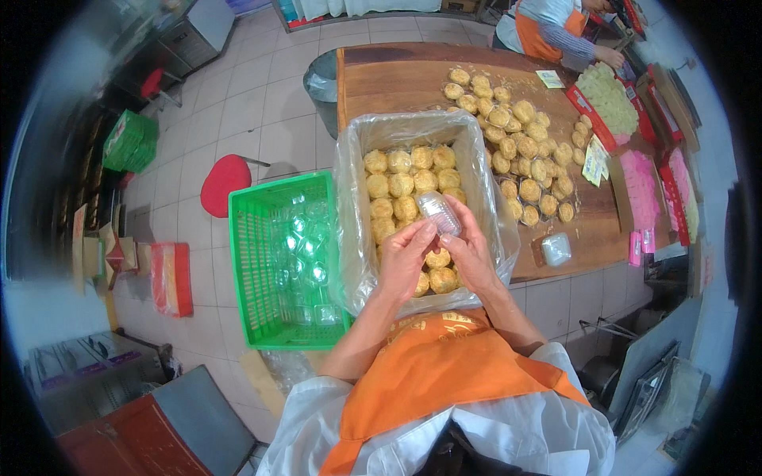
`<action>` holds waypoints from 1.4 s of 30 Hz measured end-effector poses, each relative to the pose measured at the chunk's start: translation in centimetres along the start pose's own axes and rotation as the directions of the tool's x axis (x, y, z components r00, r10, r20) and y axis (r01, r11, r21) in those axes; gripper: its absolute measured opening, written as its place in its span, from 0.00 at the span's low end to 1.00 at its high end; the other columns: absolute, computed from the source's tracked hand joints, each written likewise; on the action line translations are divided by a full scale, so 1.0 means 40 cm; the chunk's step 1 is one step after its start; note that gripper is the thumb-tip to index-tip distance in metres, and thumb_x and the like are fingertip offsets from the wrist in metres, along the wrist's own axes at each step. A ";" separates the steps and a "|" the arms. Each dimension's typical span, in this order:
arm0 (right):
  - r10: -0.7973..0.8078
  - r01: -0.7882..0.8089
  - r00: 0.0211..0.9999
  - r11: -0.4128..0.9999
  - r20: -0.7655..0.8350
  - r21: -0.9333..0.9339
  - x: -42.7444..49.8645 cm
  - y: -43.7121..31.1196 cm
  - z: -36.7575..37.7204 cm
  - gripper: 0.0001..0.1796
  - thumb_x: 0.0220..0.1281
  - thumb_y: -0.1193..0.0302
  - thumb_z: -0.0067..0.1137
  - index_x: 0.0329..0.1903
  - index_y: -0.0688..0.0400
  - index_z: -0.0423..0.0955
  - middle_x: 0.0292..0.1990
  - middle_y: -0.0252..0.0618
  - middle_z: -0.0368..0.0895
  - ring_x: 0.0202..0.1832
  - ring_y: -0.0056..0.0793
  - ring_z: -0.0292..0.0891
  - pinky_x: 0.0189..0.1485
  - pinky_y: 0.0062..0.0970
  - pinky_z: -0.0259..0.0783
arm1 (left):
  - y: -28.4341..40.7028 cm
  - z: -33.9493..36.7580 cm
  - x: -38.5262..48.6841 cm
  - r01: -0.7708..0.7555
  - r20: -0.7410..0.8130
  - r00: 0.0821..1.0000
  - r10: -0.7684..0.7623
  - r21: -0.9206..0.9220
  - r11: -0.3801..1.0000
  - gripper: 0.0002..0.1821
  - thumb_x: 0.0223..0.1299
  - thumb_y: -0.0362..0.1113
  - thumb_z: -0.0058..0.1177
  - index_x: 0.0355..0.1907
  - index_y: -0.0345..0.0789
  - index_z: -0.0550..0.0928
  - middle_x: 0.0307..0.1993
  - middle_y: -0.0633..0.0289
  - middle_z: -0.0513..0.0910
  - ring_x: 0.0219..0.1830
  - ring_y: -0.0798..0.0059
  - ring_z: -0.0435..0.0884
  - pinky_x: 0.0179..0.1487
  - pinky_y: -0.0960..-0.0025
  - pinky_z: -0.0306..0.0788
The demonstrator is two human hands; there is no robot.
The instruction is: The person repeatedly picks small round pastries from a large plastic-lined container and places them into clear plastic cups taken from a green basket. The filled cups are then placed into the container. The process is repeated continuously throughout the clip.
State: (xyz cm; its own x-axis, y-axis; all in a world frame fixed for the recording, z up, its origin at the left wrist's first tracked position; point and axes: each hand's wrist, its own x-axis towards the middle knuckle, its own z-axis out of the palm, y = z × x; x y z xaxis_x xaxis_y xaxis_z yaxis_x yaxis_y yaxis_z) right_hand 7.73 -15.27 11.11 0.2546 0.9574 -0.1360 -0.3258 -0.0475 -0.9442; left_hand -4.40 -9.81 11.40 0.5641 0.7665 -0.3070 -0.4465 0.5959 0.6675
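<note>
Both of my hands hold one small clear plastic container (pixel 439 212) above a crate lined with clear plastic film (pixel 390 124). My left hand (pixel 408 253) grips its lower left edge with thumb and fingers. On its right side, my right hand (pixel 470 247) has its thumb at the lower corner and its fingers behind. Whether anything is inside the container cannot be told. Rows of round golden pastries (pixel 402 185) fill the crate below, partly hidden by my hands. To the left, a green plastic basket (pixel 235 268) holds many clear plastic containers (pixel 300 238).
Many pastries (pixel 527 146) lie piled on the wooden table (pixel 393 77), near a stack of clear containers (pixel 556 249). Boxes of green packets (pixel 607 98) and pink packets (pixel 640 187) line its right side. A co-worker (pixel 545 30) is at the far end. A red stool (pixel 226 185) and grey bin (pixel 321 89) stand left.
</note>
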 end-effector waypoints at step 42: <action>0.026 -0.028 0.999 0.998 0.025 0.048 -0.041 -0.023 -0.010 0.35 0.56 0.76 0.49 0.67 0.64 0.50 0.60 0.45 0.60 0.57 0.28 0.61 0.58 0.29 0.61 | 0.027 0.016 -0.037 -0.088 0.042 0.996 0.079 0.289 0.953 0.10 0.62 0.28 0.49 0.41 0.24 0.80 0.29 0.58 0.82 0.27 0.79 0.79 0.29 0.79 0.72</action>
State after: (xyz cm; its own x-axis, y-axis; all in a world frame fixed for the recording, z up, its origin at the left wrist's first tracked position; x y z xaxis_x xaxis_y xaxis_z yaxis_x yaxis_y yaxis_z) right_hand 7.99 -16.92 12.09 0.2229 0.9627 -0.1534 -0.3765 -0.0602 -0.9245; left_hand -5.26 -10.47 13.01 0.5558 0.8005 -0.2243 -0.2748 0.4315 0.8592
